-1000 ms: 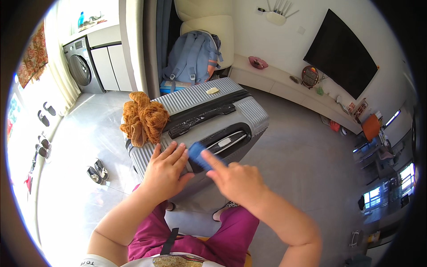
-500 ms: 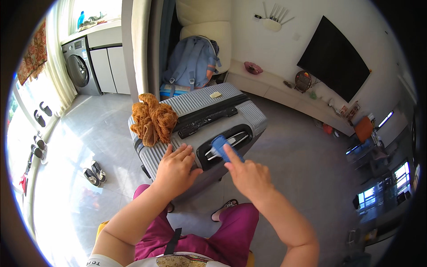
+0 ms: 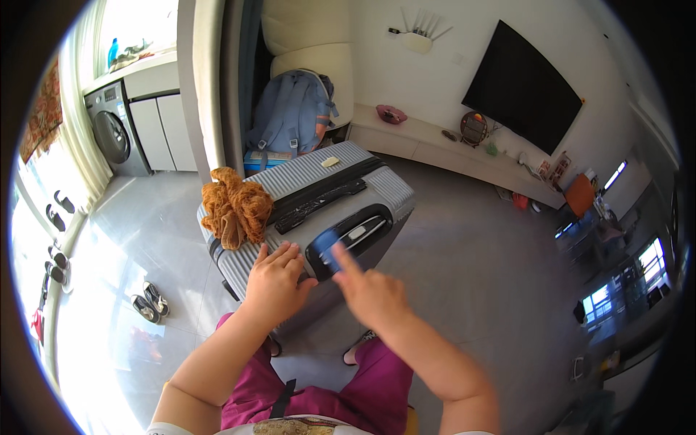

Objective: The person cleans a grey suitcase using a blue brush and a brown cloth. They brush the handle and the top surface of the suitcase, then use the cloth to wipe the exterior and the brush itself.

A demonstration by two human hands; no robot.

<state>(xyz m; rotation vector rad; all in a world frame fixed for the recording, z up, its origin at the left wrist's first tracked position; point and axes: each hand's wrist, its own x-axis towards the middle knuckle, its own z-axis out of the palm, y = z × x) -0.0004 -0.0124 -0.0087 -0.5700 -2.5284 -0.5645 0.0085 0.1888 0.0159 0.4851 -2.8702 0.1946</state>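
Observation:
A grey ribbed suitcase (image 3: 296,172) stands upright in front of my legs. My right hand (image 3: 375,297) grips a small blue brush (image 3: 326,245), blurred by motion, with the index finger laid along its back. Its head is at the left end of the black handle recess (image 3: 386,225); its underside is hidden. My left hand (image 3: 276,283) lies with fingers stretched out on the suitcase's near edge, left of the recess. A crumpled orange-brown cloth (image 3: 233,205) sits on the left end of the top. Farther back on top lies a small pale piece (image 3: 330,162) I cannot make out.
A blue-grey backpack (image 3: 293,109) leans on a cream chair (image 3: 308,36) behind the suitcase. Along the back wall runs a low cabinet (image 3: 413,141) beneath a television (image 3: 523,87). Black shoes (image 3: 151,301) are on the tiled floor at left, and a washing machine (image 3: 112,134) stands far left.
My right hand has swept the blue brush leftward along the handle recess. My left hand stays on the suitcase's edge. The whole view has shifted slightly.

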